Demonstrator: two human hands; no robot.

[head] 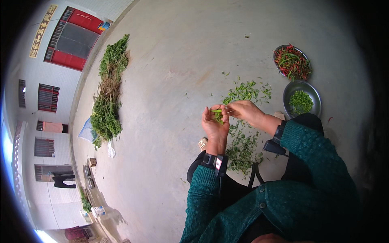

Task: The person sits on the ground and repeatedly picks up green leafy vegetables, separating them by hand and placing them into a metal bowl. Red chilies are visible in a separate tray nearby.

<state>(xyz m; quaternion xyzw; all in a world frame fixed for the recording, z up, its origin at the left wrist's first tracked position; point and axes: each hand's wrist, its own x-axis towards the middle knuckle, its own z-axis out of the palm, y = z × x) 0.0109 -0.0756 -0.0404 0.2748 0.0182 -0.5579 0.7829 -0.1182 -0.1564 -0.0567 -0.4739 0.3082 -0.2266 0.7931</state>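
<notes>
My left hand (215,129) is palm up with fingers curled around several small green chili peppers (217,115). The fingers of my right hand (247,113) meet the left fingertips; whether a piece is pinched between them is too small to tell. Beneath and beyond both hands, green leaves and pepper bits (246,91) lie scattered on the concrete floor. A steel bowl (318,103) to the right holds a heap of green peppers (301,102). Just beyond it, a second metal bowl (276,66) is piled with red and green chilies (293,62).
Leafy cut plants (106,94) lie in a long heap at left, near a white plastic bag (111,149). My knees and shoes frame the leaf litter (243,148). A white bucket (98,211) and a cardboard box (92,162) stand near the tiled wall (59,121).
</notes>
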